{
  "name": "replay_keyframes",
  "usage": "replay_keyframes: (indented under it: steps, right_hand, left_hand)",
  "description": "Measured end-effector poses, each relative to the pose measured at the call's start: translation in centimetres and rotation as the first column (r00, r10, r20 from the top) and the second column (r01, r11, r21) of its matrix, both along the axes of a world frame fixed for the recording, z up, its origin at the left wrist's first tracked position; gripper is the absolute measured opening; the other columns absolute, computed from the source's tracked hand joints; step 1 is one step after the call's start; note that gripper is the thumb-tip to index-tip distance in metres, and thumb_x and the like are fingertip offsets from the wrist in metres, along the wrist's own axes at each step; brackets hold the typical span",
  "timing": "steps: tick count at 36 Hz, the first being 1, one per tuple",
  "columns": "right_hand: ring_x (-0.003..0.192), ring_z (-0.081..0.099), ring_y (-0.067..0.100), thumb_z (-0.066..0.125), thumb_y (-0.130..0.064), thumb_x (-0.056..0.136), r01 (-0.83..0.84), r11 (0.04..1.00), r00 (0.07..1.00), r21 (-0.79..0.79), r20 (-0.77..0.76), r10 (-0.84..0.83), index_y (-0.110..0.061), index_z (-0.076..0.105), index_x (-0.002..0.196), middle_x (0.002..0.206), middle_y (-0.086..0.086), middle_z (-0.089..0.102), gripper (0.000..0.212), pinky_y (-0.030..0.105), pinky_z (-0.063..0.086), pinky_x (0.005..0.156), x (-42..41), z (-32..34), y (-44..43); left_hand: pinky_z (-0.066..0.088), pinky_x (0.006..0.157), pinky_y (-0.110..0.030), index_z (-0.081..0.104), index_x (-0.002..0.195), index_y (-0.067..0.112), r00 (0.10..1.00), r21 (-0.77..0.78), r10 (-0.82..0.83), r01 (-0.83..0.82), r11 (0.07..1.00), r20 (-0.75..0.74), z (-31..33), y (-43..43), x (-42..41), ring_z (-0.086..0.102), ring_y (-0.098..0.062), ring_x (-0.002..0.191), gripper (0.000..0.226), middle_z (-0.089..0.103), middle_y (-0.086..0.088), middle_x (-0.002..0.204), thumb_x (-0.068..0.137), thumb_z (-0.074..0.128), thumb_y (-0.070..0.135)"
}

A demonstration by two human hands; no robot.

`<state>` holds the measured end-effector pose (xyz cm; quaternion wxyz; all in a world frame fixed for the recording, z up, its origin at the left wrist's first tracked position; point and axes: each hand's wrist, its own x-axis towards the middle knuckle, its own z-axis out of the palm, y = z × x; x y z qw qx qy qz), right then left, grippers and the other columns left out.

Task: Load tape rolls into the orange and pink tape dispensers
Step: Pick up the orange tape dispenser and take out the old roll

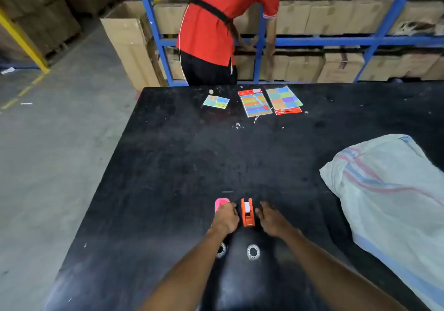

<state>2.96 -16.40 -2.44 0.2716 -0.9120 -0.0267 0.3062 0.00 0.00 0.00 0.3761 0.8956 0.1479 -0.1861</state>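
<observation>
Both hands at the dispensers, near table edge, rolls not loaded.

Two tape rolls lie flat nearest the wearer: one [253, 252] clear between the forearms, the other [221, 250] partly under the left forearm. Left hand [225, 217] curled over the pink dispenser [221, 203]; grip hidden, cannot tell. Right hand [271, 218] loosely open, empty, just beside the orange dispenser [248, 212]. Black table [182, 157] bare mid-span; white sack [389, 190] blocks right side. Sticker sheets [269, 101] near far edge, person in red [223, 22] beyond.

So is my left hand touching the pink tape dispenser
Touching. The head view shows the left hand with its fingers lying over the pink dispenser's near end.
</observation>
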Motion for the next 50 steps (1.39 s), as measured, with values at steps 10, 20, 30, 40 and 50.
replay_keyframes:
  steps: [10, 20, 30, 40, 50]
  right_hand:
    - [0.120, 0.057, 0.036, 0.036, -0.027, 0.107, 0.149, 0.975, 0.988, 0.164, -0.069, -0.139, -0.003, 0.056, 0.121, 0.126, 0.023, 0.061, 0.034, 0.032, 0.040, 0.091, 2.2, -2.8, 1.7]
    - [0.090, 0.064, 0.025, 0.053, -0.049, 0.097, 0.267, 0.923, 0.962, 0.277, -0.026, -0.270, -0.023, 0.052, 0.090, 0.094, 0.003, 0.069, 0.026, 0.030, 0.038, 0.074, 2.1, -4.1, 0.2]
    - [0.121, 0.057, 0.016, 0.034, -0.043, 0.105, 0.239, 0.861, 0.970, 0.449, -0.068, -0.234, -0.030, 0.035, 0.148, 0.135, -0.006, 0.055, 0.045, 0.029, 0.040, 0.102, -0.4, -1.3, 0.0]
    - [0.117, 0.056, 0.015, 0.034, -0.042, 0.106, 0.248, 0.858, 0.964, 0.449, -0.026, -0.265, -0.033, 0.038, 0.144, 0.133, -0.007, 0.055, 0.039, 0.027, 0.041, 0.100, -1.3, -0.4, -3.9]
    - [0.096, 0.063, 0.010, 0.031, -0.073, 0.092, 0.222, 0.812, 0.967, 0.540, -0.013, -0.256, -0.057, 0.036, 0.135, 0.114, -0.013, 0.061, 0.046, 0.047, 0.053, 0.095, -2.8, 1.4, -4.0]
  left_hand:
    - [0.052, 0.078, -0.036, 0.069, 0.098, 0.004, 0.996, -0.109, 0.066, -0.072, 0.991, -0.054, -2.5, -3.1, 1.9, 0.068, -0.026, 0.086, 0.021, 0.074, -0.016, 0.099, 0.087, 0.051, 0.005]
    - [0.049, 0.054, -0.031, 0.046, 0.087, 0.028, 0.947, -0.400, 0.279, -0.320, 0.859, -0.159, -5.2, -2.2, 1.9, 0.053, -0.013, 0.055, 0.020, 0.058, -0.002, 0.074, 0.097, 0.050, 0.011]
    - [0.060, 0.067, -0.033, 0.057, 0.100, 0.013, 0.927, -0.544, 0.320, -0.375, 0.750, -0.196, -3.2, -2.4, 0.8, 0.067, -0.013, 0.063, 0.015, 0.065, -0.005, 0.082, 0.089, 0.067, 0.018]
    - [0.056, 0.066, -0.026, 0.055, 0.092, 0.014, 0.978, 0.011, 0.210, -0.210, 0.978, -0.003, -2.7, -2.2, 0.5, 0.066, -0.027, 0.076, 0.017, 0.067, -0.010, 0.086, 0.084, 0.068, 0.024]
    - [0.051, 0.093, -0.036, 0.047, 0.124, 0.009, 0.996, 0.552, -0.066, 0.092, 0.829, -0.067, -4.2, -5.1, 0.9, 0.063, -0.027, 0.111, 0.029, 0.063, -0.011, 0.121, 0.096, 0.040, 0.006]
